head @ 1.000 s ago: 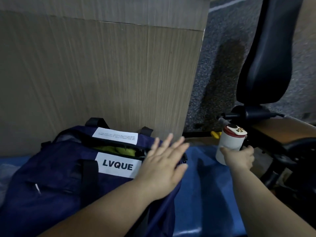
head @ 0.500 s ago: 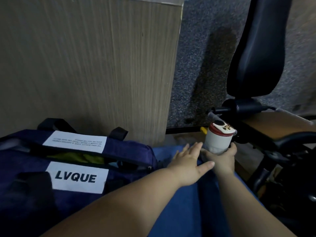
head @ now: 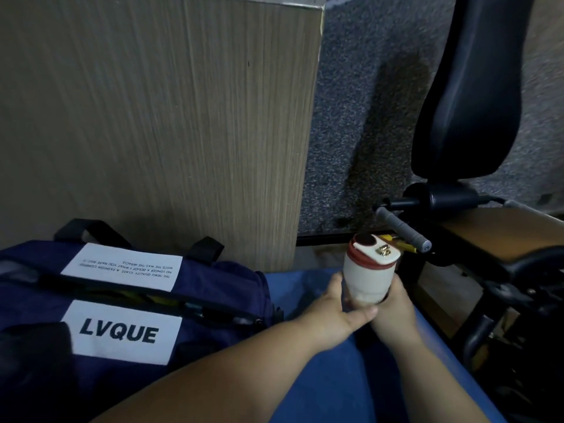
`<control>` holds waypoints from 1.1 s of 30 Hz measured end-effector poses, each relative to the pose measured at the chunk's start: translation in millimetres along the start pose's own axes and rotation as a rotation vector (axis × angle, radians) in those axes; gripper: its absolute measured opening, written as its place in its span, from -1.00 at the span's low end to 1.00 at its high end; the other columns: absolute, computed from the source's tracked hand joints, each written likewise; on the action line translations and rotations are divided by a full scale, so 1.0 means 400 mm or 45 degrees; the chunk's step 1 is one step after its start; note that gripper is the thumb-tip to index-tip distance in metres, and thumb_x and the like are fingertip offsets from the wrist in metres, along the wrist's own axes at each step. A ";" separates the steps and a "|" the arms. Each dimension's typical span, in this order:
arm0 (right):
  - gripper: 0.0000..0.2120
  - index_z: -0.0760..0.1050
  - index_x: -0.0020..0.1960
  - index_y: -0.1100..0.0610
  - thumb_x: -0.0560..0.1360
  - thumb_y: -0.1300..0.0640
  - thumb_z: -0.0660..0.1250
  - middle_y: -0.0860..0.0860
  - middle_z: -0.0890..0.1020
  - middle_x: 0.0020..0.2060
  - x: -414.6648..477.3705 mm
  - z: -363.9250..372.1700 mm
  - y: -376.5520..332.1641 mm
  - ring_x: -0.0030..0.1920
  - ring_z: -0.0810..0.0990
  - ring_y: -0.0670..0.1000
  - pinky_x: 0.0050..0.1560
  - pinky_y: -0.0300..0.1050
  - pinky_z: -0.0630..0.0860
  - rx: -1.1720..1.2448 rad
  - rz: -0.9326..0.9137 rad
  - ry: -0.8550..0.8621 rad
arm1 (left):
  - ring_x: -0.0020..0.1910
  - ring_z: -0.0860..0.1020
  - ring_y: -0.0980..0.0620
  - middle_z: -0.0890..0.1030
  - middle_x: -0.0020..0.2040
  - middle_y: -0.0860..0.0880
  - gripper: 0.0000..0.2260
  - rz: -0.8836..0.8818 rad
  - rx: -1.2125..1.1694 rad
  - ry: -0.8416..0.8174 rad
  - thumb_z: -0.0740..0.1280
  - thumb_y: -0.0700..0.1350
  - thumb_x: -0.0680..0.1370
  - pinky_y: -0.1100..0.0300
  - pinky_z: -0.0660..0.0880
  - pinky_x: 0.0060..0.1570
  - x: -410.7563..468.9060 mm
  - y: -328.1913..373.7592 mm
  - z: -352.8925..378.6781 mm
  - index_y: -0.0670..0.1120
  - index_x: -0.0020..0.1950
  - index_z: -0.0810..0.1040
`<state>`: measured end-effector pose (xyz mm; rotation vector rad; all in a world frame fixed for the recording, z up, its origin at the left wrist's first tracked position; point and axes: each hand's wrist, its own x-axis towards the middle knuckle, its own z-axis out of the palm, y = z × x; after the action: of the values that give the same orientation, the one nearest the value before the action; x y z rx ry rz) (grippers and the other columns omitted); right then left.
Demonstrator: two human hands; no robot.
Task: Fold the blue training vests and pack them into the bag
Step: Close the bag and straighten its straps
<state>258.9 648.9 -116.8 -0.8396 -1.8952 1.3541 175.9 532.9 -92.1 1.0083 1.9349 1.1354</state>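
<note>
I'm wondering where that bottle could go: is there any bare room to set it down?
The blue surface is bare between the bag and its right edge, under the bottle and nearer the camera. The bag crowds the left; the black bench frame crowds the right.

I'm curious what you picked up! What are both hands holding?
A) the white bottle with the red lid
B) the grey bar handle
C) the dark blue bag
A: the left hand and the right hand both wrap around the white cylindrical bottle with a red-rimmed lid, which stands clear of the navy fabric bag.
</note>
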 end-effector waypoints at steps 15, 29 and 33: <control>-0.62 0.56 0.08 -0.01 0.27 0.03 0.47 0.03 0.67 -0.17 -0.257 0.182 -0.372 -0.15 0.67 0.07 -0.26 0.23 0.60 -0.019 -0.629 -0.278 | 0.14 0.52 -0.01 0.45 0.21 -0.01 -0.24 0.291 -0.315 0.539 0.54 -0.09 0.35 -0.04 0.64 -0.09 -0.332 0.097 -0.238 0.13 0.35 0.11; -0.23 0.28 0.37 -0.33 0.27 -0.05 0.58 -0.26 0.51 0.23 -0.577 0.594 -0.554 0.25 0.49 -0.16 0.19 -0.11 0.51 -0.115 -0.777 -0.976 | 0.00 0.62 0.22 0.61 0.10 0.11 -0.41 0.397 -0.515 0.960 0.52 0.12 0.27 0.17 0.59 -0.04 -0.808 -0.160 -0.594 0.20 0.21 0.34; -0.23 0.12 0.42 -0.35 0.29 -0.45 0.31 -0.31 0.34 0.34 -0.634 0.691 -0.577 0.38 0.27 -0.30 0.35 -0.28 0.26 -0.304 -0.811 -0.995 | -0.02 0.62 0.12 0.59 0.09 0.08 -0.52 0.271 -0.755 1.129 0.51 0.13 0.38 0.17 0.57 -0.13 -0.899 -0.193 -0.690 0.24 0.17 0.33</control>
<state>154.9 237.0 -1.4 0.2827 -2.6292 1.1207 96.4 90.5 5.5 0.3918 1.8823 2.3871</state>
